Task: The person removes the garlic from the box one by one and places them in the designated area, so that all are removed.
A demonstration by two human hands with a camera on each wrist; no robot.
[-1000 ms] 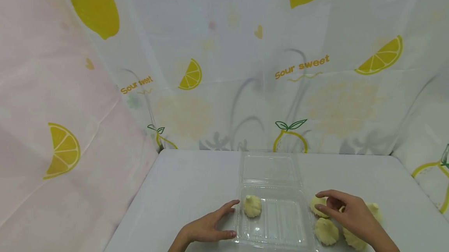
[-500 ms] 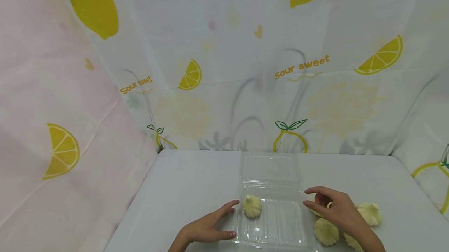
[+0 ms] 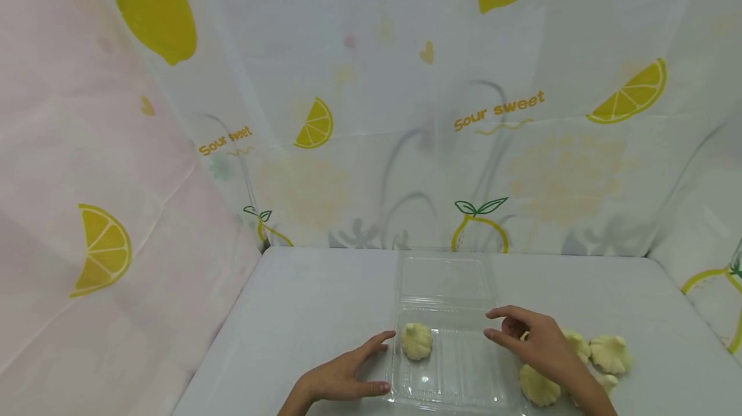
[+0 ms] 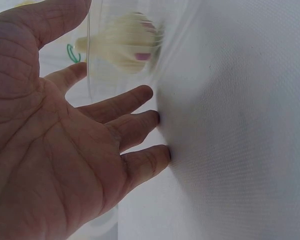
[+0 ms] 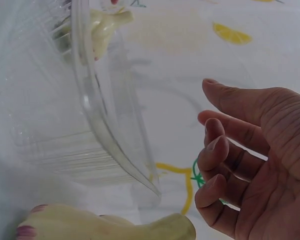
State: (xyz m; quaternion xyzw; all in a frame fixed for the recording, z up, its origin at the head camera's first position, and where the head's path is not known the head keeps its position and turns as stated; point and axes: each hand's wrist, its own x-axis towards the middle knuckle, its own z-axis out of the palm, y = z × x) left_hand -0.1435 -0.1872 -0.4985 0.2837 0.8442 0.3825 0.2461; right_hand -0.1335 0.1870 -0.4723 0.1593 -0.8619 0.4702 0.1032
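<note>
A clear plastic clamshell box [image 3: 466, 358] lies with its lid folded back on the white table. One pale garlic bulb [image 3: 417, 341] sits in its left part, its stem upward; the left wrist view shows purple marks on this bulb [image 4: 127, 45] through the box wall. My left hand [image 3: 346, 374] is at the box's left side, fingers spread, thumb near the front left corner. Above the box's right edge hovers my right hand [image 3: 536, 342], holding nothing, fingers loosely bent. Beneath and beside it lie several more garlic bulbs [image 3: 610, 354], some partly hidden by the hand and forearm.
The lid [image 3: 443, 277] of the box extends toward the back of the table [image 3: 324, 293]. A lemon-print cloth [image 3: 371, 113] hangs behind the table and along its sides. In the right wrist view a garlic bulb [image 5: 105, 225] lies close beside the box.
My right hand has moved left from over the garlic bulbs to the box's right edge, uncovering more bulbs. The left hand, the box and the bulb in it have stayed put.
</note>
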